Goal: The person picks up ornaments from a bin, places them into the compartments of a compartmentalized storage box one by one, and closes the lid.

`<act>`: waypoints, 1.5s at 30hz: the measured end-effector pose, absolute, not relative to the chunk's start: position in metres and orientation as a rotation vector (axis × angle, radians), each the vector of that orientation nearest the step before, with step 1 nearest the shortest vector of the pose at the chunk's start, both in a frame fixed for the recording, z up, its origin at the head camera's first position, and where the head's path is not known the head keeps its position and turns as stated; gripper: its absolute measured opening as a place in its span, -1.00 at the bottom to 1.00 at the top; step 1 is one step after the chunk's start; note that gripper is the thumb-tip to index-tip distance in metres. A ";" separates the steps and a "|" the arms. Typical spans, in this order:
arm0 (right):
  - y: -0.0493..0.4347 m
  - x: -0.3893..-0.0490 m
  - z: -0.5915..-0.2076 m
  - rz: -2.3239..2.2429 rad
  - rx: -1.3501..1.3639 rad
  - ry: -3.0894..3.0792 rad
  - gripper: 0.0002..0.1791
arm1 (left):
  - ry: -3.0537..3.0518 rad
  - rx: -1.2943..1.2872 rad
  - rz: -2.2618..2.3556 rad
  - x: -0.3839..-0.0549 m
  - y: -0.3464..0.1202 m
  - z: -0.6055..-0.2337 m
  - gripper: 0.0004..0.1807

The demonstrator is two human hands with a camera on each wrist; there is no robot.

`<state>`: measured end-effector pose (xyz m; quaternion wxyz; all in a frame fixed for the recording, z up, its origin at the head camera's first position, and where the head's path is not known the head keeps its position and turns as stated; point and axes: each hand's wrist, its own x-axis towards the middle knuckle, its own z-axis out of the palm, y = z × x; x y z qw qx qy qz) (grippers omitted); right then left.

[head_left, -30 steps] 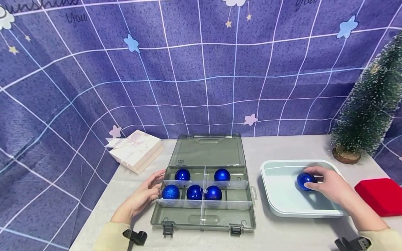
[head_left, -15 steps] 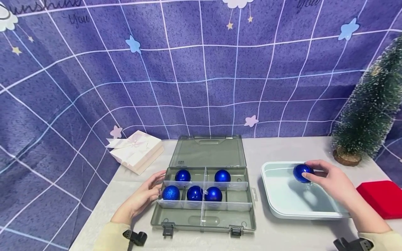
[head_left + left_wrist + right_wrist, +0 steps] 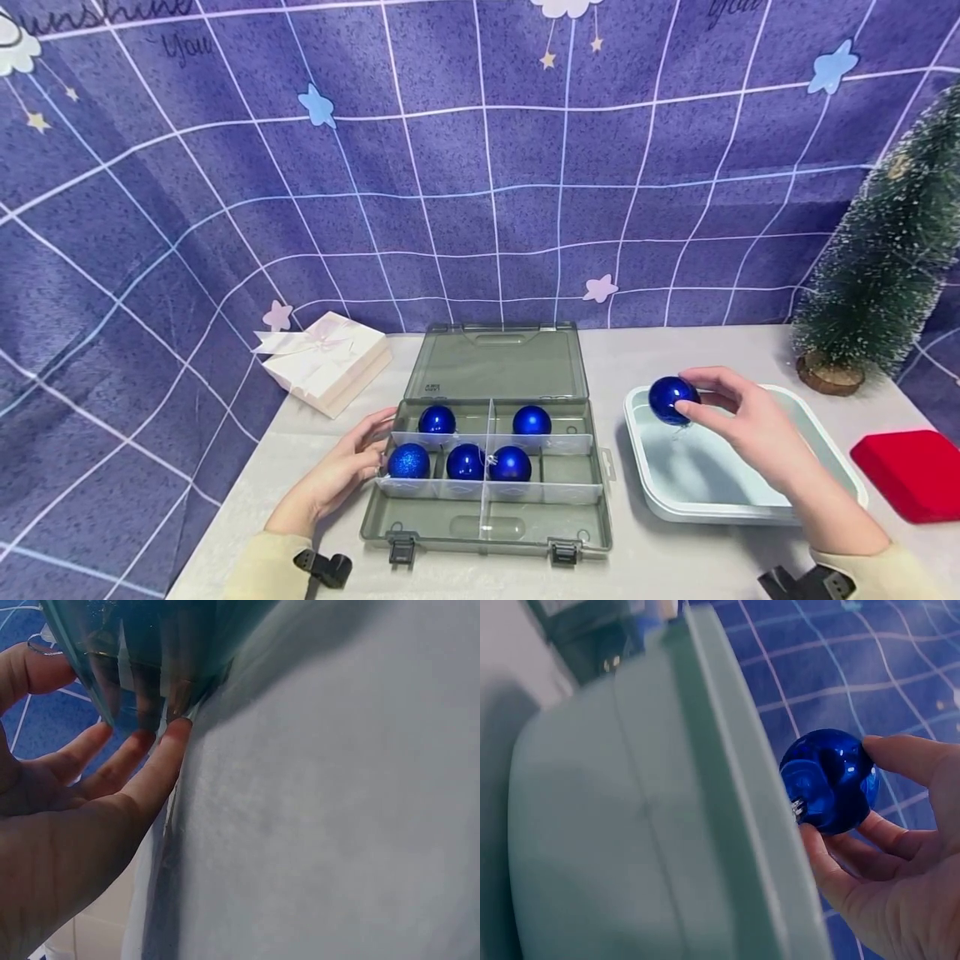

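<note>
My right hand [image 3: 750, 425] holds a shiny blue bauble [image 3: 672, 400] between thumb and fingertips, over the left back part of a pale blue tray [image 3: 750, 515]. In the right wrist view, the silver cap of the bauble [image 3: 832, 780] shows beside the tray rim [image 3: 742, 795]. A grey-green transparent compartment box [image 3: 543, 521] lies with its lid [image 3: 495, 362] folded back. Several blue baubles sit in its back and middle rows, one of them glittery [image 3: 408, 461]. My left hand [image 3: 348, 462] rests against the box's left side, fingertips on the wall [image 3: 142, 690].
A white gift box [image 3: 326, 367] with a ribbon is at the back left. At the far right stand a frosted small tree [image 3: 885, 258] on a wooden base and a red box [image 3: 911, 475]. A purple-blue cloth [image 3: 487, 208] hangs behind the table.
My right hand has lifted the bauble from within the tray and moved it left, toward the tray's left rim. My left hand and the compartment box stay in place.
</note>
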<state>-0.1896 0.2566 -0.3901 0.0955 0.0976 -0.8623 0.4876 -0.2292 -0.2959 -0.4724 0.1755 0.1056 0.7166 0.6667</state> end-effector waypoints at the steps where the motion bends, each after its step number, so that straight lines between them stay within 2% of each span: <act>1: 0.252 -0.190 -0.389 1.470 0.308 -2.551 -0.52 | 2.028 0.301 1.890 -0.229 -0.296 -0.472 -0.07; 16: 0.184 -0.192 -0.390 1.677 0.584 -2.510 -0.59 | 2.029 0.299 1.891 -0.229 -0.295 -0.473 -0.07; 25: 0.155 -0.193 -0.399 1.635 0.705 -2.590 -0.60 | 2.031 0.299 1.892 -0.230 -0.295 -0.473 -0.07; 45: 0.131 -0.191 -0.413 1.024 0.793 -2.734 -0.55 | 2.025 0.309 1.888 -0.230 -0.295 -0.472 -0.07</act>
